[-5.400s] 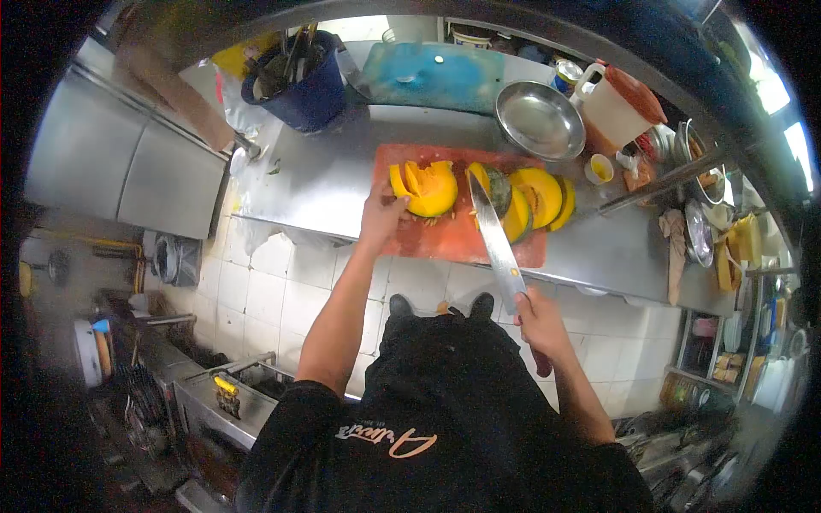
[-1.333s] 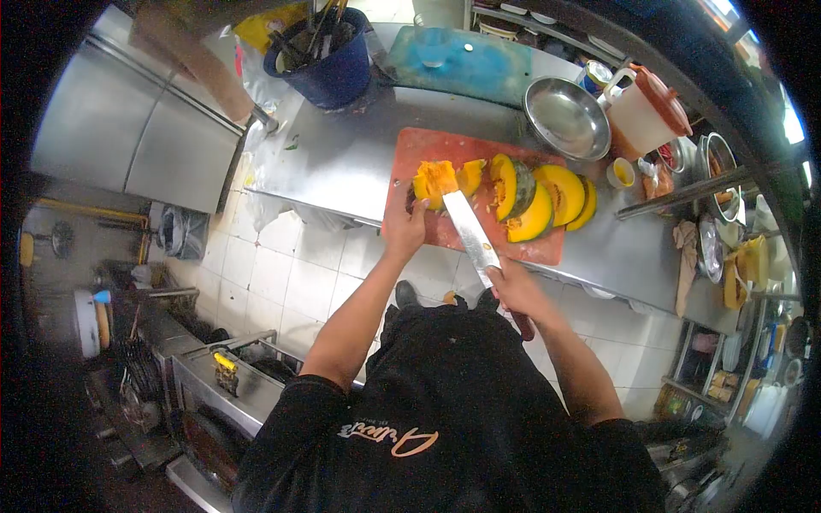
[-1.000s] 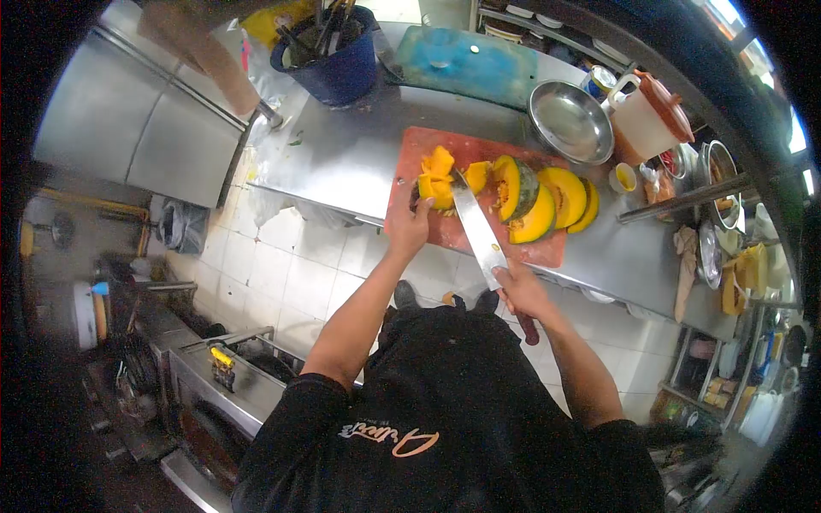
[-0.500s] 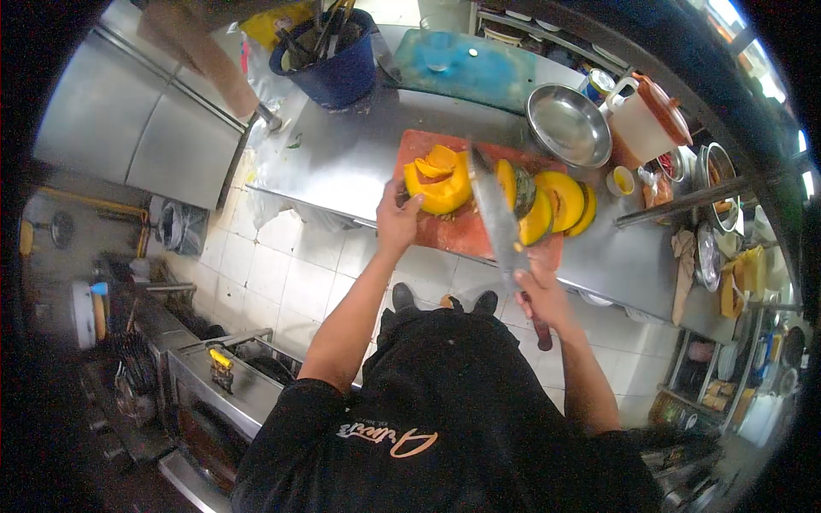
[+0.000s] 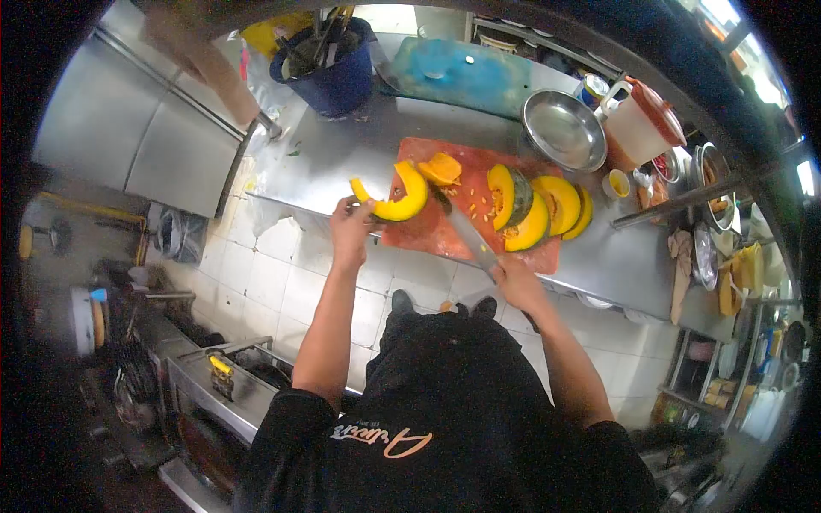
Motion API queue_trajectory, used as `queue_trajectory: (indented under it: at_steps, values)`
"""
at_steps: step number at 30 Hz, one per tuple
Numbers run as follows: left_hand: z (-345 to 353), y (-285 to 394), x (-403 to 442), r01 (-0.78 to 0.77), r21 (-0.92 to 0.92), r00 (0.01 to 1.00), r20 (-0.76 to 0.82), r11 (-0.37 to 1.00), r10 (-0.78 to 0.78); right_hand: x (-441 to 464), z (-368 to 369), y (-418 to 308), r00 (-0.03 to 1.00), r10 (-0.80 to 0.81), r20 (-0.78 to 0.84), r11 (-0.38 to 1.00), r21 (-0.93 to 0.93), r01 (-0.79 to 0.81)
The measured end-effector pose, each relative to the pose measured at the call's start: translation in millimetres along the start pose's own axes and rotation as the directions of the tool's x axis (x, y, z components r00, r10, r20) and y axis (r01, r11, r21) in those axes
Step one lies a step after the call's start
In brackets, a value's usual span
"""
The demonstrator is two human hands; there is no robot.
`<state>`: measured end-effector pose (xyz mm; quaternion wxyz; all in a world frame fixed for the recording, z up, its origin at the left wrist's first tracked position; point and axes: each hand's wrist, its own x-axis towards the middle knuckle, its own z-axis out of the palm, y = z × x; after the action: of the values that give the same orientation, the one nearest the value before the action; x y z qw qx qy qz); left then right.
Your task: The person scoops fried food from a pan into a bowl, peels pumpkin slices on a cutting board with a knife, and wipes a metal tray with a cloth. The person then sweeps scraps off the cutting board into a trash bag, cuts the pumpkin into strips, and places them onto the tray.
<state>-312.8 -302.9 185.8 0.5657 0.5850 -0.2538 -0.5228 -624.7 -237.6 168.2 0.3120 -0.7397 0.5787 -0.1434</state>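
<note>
My left hand (image 5: 349, 229) is closed on the end of a C-shaped pumpkin slice (image 5: 407, 198), at the left edge of an orange cutting board (image 5: 466, 178). In my right hand (image 5: 518, 286) is the handle of a large knife (image 5: 469, 232), its blade slanting up and left over the board. A loose chunk of pumpkin flesh (image 5: 440, 168) lies above the blade. Toward the board's right side, several cut pumpkin pieces (image 5: 532, 224) with dark green rind overlap each other. Seeds are scattered between them and the chunk.
Behind the board are a steel bowl (image 5: 564, 130), a blue-green board (image 5: 466, 75) and a blue bucket (image 5: 335, 84) of utensils. A lidded pitcher (image 5: 640, 124) and a small yellow-filled cup (image 5: 616, 183) stand on the right. A stove (image 5: 214, 385) is at lower left.
My left hand has moved left with the curved slice, away from the loose chunk. The knife has swung lower and left, its blade now flatter over the board.
</note>
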Motion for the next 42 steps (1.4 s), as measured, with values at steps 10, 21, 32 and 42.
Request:
queue_trajectory:
  at_steps: [10, 21, 32, 42]
  values:
    - [12, -37, -28, -0.546, 0.803, 0.742, 0.332, 0.238, 0.583, -32, -31, -25, 0.911, 0.281, 0.304, 0.917, 0.195, -0.348]
    - [21, -35, -32, -0.712, 0.671, 0.7, 0.654, 0.207, 0.287, 9, -5, -41, 0.995, -0.039, -0.094, 0.998, 0.046, 0.044]
    - [22, -34, -35, -0.694, 0.616, 0.719, 0.614, 0.372, 0.324, 15, -43, -96, 0.953, -0.138, -0.269, 0.99, -0.032, 0.134]
    - [21, -28, -37, -0.712, 0.623, 0.702, 0.639, 0.325, 0.313, 41, 18, -41, 0.999, 0.018, 0.041, 0.99, -0.14, -0.012]
